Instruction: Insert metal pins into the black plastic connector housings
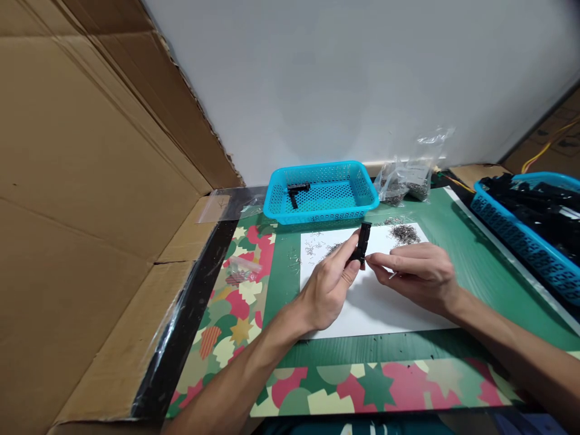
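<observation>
My left hand (333, 281) is closed round a narrow black plastic part (364, 240), held upright above a white sheet (380, 314). My right hand (414, 272) is pinched at the lower right side of that part, its fingertips touching or nearly touching it. Whatever lies between those fingertips is too small to name. A short pale tip (393, 275) pokes out under the right fingers. Behind the right hand, a dark pile of tiny metal pieces (405, 234) lies on the sheet; more pieces (315, 246) are scattered at its left, partly hidden by my left hand.
A blue perforated basket (321, 215) with black parts (296, 192) stands behind the sheet. Clear bags of metal pieces (417, 187) sit beside it. Another blue basket (521, 235), heaped with black parts, is at right. Cardboard (90, 181) walls the left; a small plastic bag (244, 269) lies nearby.
</observation>
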A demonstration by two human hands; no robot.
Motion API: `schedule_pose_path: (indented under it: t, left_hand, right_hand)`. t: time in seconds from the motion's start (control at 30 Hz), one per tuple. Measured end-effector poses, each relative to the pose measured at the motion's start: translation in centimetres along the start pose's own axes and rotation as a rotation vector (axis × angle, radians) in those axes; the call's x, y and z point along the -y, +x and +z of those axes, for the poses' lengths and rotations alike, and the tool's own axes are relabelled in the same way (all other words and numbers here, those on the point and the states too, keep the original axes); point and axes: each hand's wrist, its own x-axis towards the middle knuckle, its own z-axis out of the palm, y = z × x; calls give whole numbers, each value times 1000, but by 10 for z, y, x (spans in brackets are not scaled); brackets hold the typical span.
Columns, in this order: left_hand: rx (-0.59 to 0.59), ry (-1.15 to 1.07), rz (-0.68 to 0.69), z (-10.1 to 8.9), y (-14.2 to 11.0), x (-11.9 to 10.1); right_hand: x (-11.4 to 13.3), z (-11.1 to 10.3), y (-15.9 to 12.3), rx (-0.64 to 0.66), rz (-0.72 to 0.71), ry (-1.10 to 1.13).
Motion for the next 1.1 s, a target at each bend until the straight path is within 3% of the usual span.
schedule_pose_path:
  t: [0.23,0.47,0.6,0.8,0.9,1.0,1.1]
  left_hand:
    - [31,115,16,-2,-3,1]
    - [34,54,10,-2,-4,4]
    - [44,-148,-68,-1,-4,2]
    - [64,-678,-287,5,-2,2]
    - [101,-771,-348,6,-1,3]
    - [71,-704,-389,7,0,1]
    - [-106,-405,-275,6,0,-2]
  right_hand:
    - [1,-1,2,85,-16,-5]
    - [0,-2,2,122,-2,42]
    - [0,-4,5,100,17,36]
    - [-4,-5,7,47,33,80]
    - [-5,-5,8,5,31,100]
    - [-5,-6,9,8,51,92]
    - [-6,-8,10,34,125,94]
